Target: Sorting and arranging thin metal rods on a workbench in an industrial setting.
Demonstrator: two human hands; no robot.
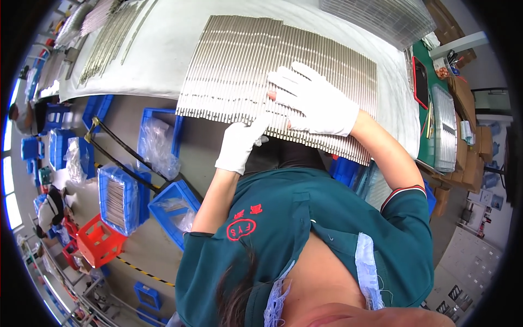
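A wide row of slim silvery metal rods point(234, 65) lies side by side on a white-covered table, their near ends reaching the table's front edge. My right hand point(321, 103), in a white glove with bare fingertips showing, rests flat across the rods with its fingers spread. At the near ends of the rods is my left hand point(238, 144), also gloved. Its thumb lies over the rods and its other fingers curl below the edge, closed on the rod ends; the fingertips are partly hidden.
More loose rods point(111, 43) lie at the table's far left. A clear plastic stack point(381, 19) stands at the back right. A red-rimmed tray point(420, 82) sits on the green surface at right. Blue crates point(122, 199) and a red crate point(101, 240) stand on the floor at left.
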